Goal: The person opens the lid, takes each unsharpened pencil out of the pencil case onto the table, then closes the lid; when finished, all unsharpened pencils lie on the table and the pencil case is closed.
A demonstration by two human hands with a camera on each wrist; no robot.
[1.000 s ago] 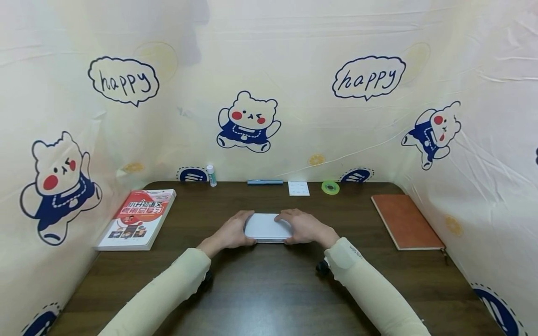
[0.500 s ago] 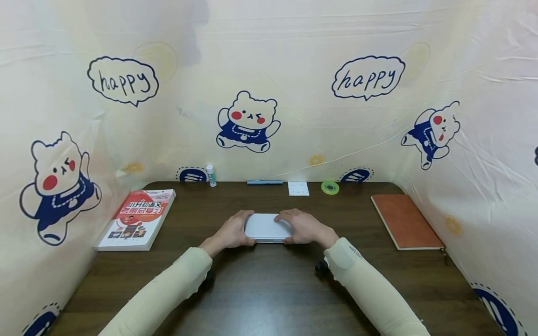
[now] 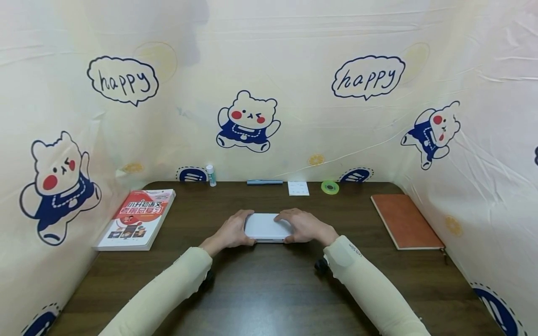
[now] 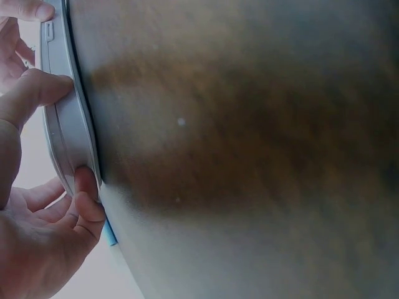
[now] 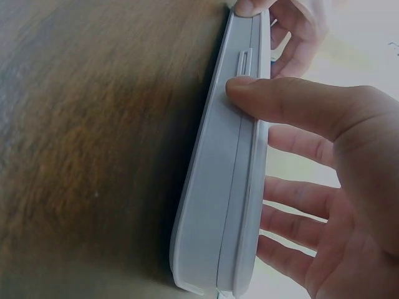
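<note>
Head view: grey case (image 3: 265, 227) appears to rest flat on the brown table (image 3: 269, 289), between both hands. Left hand (image 3: 231, 231) pinches its left end, thumb on near side, fingers round the end. Right hand (image 3: 307, 227) grips the right end, thumb on near side, index finger on top. Right-wrist view: that thumb sits just beside a small latch (image 5: 244, 63); lid is down. Change over the last second: next to none, case and hands hold position. Judgement: a steadying pause; nothing in the handling advanced, case remains closed
</note>
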